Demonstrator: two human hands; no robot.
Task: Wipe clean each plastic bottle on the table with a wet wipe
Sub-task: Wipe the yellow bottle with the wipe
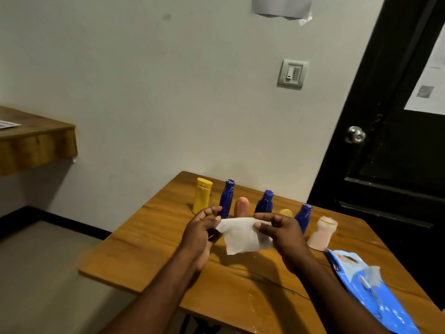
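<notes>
A white wet wipe (242, 236) is stretched between my left hand (201, 229) and my right hand (280, 231), above the wooden table (154, 249). Both hands pinch its upper corners. Behind them, along the table's far edge, stands a row of plastic bottles: a yellow bottle (202, 195), three dark blue bottles (226, 198) (265, 202) (304, 216), an orange bottle (241, 206) partly hidden by the wipe, a small yellow one (286, 212) mostly hidden by my right hand, and a pale pink bottle (321, 233) at the right end.
A blue wet-wipe pack (368, 288) lies at the table's right front edge. A wooden shelf (33, 141) juts from the wall at left. A black door (395, 131) with a round knob stands to the right.
</notes>
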